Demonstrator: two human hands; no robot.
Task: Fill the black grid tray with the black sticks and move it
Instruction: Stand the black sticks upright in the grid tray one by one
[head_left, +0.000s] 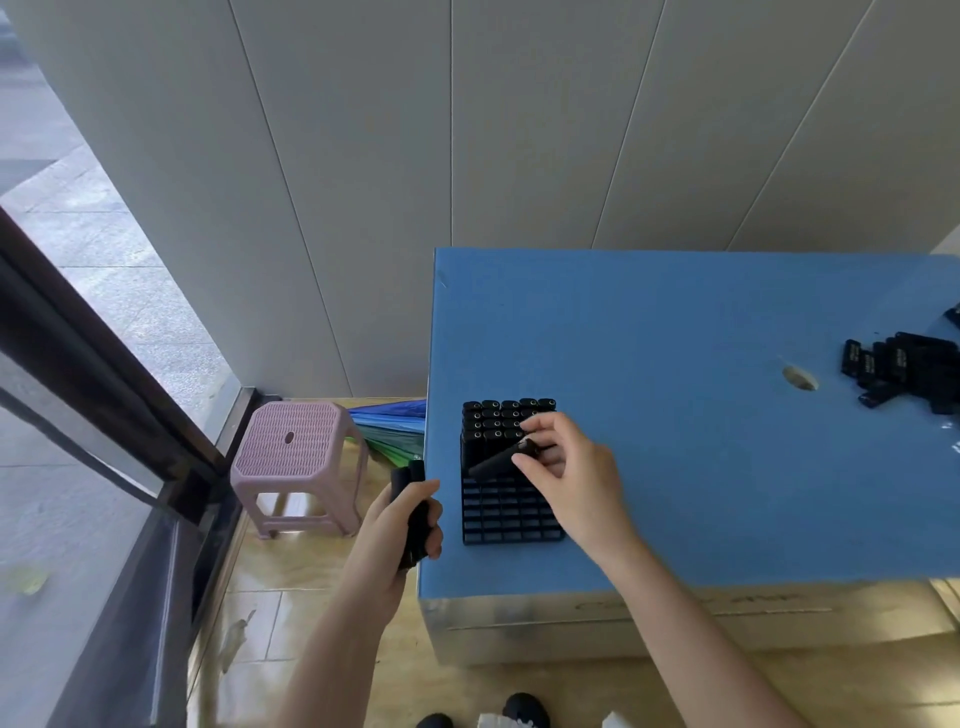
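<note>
Our right hand (566, 467) pinches one black stick (498, 460) between thumb and fingertips. The stick is tilted, lying across the middle of the black grid tray (511, 514), and the hand covers the tray's right-middle cells. Our left hand (400, 525) is curled round a bundle of sticks (413, 514), just left of the tray and past the table edge.

The tray sits on the blue tabletop (675, 338) near its left front corner. The tray's far rows are filled with upright sticks (506, 415); its near rows show open cells. Well to the right of the tray is a loose pile of sticks (904, 369), and a gouge (800, 378) in the top lies between pile and tray. Left of the tray, on the floor, are a pink stool (301, 457) and a folded umbrella (395, 426) between stool and table. A glass door (78, 467) stands further left. Black shoes (524, 709) are below the tray at the frame edge.
</note>
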